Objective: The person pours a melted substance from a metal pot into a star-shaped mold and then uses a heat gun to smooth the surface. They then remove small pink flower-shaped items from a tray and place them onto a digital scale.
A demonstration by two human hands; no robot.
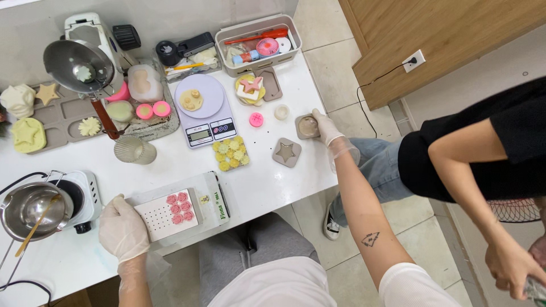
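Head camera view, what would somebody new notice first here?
Probably the two gloved hands: the left hand rests on a white perforated block carrying small pink flower shapes at the table's near edge, while the right hand reaches to a grey square mould at the far right edge. Between them, a cluster of yellow flower pieces sits below a digital scale, and another person in black stands at the right.

Pink flower pieces (180, 208) on white tray (162, 222)
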